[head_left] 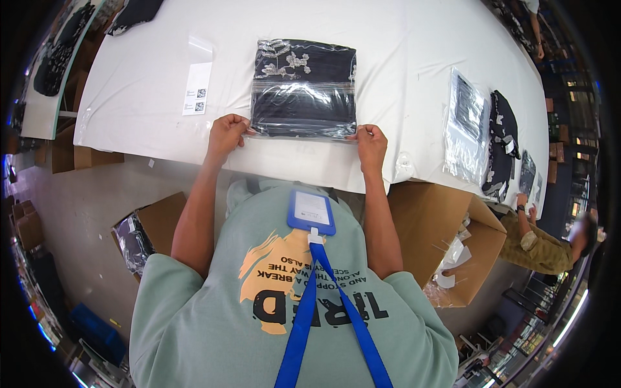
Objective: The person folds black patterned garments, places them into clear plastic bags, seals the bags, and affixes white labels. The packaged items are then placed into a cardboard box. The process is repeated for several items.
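1. Along the near edge of the surface [291,157], the left hand [228,134] and the right hand [372,150] each pinch, fingers drawn narrow, one near corner of the clear packet [304,90].
2. Midway along that edge, the packet lies flat around a folded black garment [301,107] with pale flowers. Apply even outward tension; an unequal pull would likely crease the film. Glare hides part of the fold.
3. Below the near edge, an open carton [420,223] stands beside the right forearm; allow elbow clearance.
4. Toward the left edge, a white label sheet [196,90] lies apart from the packet.
5. Toward the right edge, a shiny bag [466,132] lies beside dark patterned cloth [500,142]; a co-worker [543,246] stands near.
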`<state>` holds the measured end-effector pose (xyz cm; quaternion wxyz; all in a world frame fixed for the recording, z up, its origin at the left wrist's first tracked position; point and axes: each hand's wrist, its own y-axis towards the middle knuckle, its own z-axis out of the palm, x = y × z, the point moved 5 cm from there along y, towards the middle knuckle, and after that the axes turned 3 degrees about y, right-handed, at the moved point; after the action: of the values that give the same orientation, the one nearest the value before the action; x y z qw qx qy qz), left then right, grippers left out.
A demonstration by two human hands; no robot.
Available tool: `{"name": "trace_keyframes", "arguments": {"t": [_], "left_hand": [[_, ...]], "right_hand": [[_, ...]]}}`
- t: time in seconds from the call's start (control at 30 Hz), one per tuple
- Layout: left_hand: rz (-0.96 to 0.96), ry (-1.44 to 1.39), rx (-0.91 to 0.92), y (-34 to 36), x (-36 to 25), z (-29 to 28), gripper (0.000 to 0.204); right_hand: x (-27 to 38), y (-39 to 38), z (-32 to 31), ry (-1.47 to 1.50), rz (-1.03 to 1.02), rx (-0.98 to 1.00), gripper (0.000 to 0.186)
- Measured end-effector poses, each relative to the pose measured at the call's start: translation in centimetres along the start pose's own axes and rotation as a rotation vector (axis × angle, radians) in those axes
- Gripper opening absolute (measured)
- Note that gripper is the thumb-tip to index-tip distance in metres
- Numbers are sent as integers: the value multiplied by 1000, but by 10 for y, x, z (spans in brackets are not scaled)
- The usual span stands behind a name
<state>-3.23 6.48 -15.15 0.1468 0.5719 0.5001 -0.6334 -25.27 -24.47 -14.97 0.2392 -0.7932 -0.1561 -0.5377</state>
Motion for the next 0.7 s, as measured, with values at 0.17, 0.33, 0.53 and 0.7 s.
{"name": "trace_keyframes", "arguments": {"t": [0.17,0.33,0.53,0.7], "left_hand": [[-47,87,-58,1,-4,4,16],[-23,200,-188,2,-6,7,17],[110,503,-410,-6,-10,18,26],[168,769,-495,-10,-18,22,32]], "right_hand": [[-6,6,-6,2,41,-19,17],[-3,9,-7,-69,81,24,18],[2,10,-3,-322,25,-16,19],[3,13,-4,-477,41,-51,17]]}}
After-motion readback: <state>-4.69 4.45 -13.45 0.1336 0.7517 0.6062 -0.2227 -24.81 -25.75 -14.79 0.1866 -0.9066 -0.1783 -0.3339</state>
